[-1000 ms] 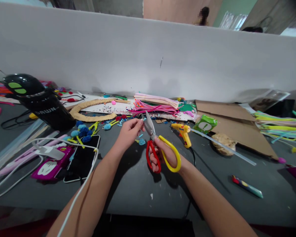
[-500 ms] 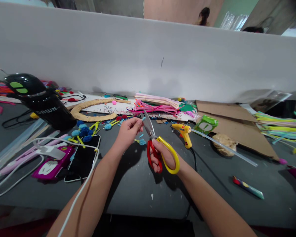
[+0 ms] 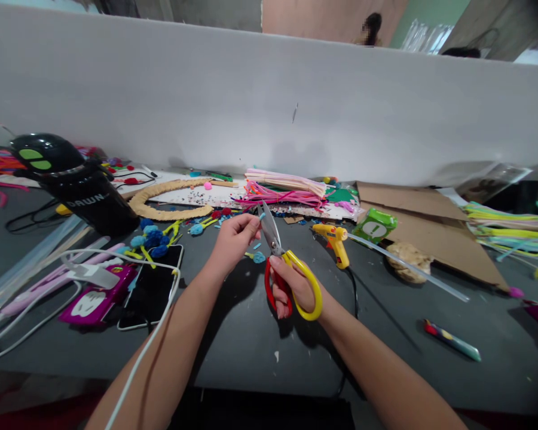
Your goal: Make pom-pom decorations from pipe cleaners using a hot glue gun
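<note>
My left hand (image 3: 235, 239) is closed in a pinch on a short light-blue piece of pipe cleaner (image 3: 262, 217); most of it is hidden by the fingers. Scissors (image 3: 272, 234) with one red and one yellow handle are held in my right hand (image 3: 292, 279), fingers through the loops. Their blades point up and away, slightly apart, right at the blue piece. On the table below lie a light-blue fuzzy ball (image 3: 258, 257) on a yellow stem and a small blue snippet (image 3: 257, 245).
Right of the scissors stands a yellow glue gun (image 3: 336, 242) with a clear glue stick. Further right are cardboard (image 3: 430, 233) and a utility knife (image 3: 452, 340). Pink pipe cleaners (image 3: 282, 194) lie at the back. Leftward are a phone (image 3: 152, 292), a white cable and a black bottle (image 3: 89, 197).
My right hand and the scissors handles have shifted slightly left and down, with the handles a little closer together. My left hand stays almost in place.
</note>
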`<state>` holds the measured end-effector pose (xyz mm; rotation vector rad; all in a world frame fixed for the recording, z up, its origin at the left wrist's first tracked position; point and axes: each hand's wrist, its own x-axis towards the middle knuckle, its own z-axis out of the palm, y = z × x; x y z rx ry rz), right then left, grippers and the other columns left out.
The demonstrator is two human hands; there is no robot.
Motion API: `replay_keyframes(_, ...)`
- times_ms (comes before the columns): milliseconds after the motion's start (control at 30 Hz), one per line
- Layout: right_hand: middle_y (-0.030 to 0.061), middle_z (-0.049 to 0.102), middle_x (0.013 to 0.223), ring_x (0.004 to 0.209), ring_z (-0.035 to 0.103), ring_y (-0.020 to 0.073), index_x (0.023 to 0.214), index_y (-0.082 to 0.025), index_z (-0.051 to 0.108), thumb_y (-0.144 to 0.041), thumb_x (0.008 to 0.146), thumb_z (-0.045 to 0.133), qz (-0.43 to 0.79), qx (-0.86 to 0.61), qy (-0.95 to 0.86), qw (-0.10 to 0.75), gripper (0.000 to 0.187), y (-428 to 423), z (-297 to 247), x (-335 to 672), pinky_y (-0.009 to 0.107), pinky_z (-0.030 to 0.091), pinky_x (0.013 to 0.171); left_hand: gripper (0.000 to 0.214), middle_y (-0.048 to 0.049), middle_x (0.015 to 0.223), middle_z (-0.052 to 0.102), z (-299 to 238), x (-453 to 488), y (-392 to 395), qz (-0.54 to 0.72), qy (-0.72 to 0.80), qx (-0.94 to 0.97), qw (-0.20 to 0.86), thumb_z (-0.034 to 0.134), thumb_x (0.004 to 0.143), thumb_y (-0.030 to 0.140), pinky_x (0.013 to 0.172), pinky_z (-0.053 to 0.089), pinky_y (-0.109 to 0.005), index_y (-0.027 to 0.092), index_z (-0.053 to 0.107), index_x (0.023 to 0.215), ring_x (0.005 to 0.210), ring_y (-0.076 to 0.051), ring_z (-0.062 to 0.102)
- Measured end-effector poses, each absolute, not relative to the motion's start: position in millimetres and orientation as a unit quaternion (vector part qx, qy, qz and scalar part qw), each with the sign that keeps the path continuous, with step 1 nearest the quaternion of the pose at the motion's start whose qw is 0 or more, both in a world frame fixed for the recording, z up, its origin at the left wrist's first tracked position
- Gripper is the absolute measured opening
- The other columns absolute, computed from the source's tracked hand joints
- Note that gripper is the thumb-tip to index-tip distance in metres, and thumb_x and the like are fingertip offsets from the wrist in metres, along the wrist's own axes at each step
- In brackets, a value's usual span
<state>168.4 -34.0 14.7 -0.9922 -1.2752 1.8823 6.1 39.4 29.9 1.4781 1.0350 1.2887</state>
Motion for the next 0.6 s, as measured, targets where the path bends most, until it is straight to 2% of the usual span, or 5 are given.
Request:
replay_keyframes(167,-0.0057,0.044,0.036,0.032,0.054,0.0144,0.07,-0.018,0.05,-0.067,0.086,0.045,0.715,-0.388,-0.48,0.328,0.051,-37.3,15.7,164.8,0.019,0.035,0.03,0.038,0.0001,0.059,0.054,29.9,7.7,39.1,0.518,0.42,0.594,0.45,0.061,0.082,0.05,0.047,0.033,-0.022,0.016,0.058,0.066,0.05,-0.009,0.042)
replay_keyframes(400,-0.0032,0.036,0.028,0.027,0.047,0.0134,0.047,-0.022,0.038,-0.066,0.087,0.045,0.66,-0.428,-0.523,0.328,0.06,-35.5,16.3,163.4,0.021,0.033,0.027,0.036,-0.0002,0.061,0.056,25.8,8.3,40.4,0.519,0.424,0.587,0.454,0.062,0.081,0.05,0.048,0.034,-0.021,0.016,0.061,0.07,0.051,-0.009,0.044)
replay_keyframes(500,-0.0046,0.035,0.03,0.027,0.046,0.0134,0.051,-0.022,0.039,-0.067,0.085,0.048,0.661,-0.434,-0.51,0.339,0.057,-33.3,18.9,165.3,0.022,0.031,0.027,0.035,-0.0001,0.06,0.056,25.8,6.0,42.5,0.527,0.433,0.575,0.451,0.063,0.08,0.051,0.047,0.033,-0.022,0.016,0.064,0.074,0.049,-0.009,0.043)
replay_keyframes(600,-0.0082,0.035,0.035,0.026,0.042,0.0104,0.063,-0.021,0.042,-0.067,0.082,0.051,0.664,-0.436,-0.465,0.391,0.051,-31.2,24.3,169.2,0.019,0.029,0.027,0.035,-0.0008,0.061,0.057,25.4,0.8,46.3,0.518,0.45,0.586,0.432,0.06,0.082,0.05,0.047,0.033,-0.022,0.015,0.066,0.079,0.049,-0.009,0.043)
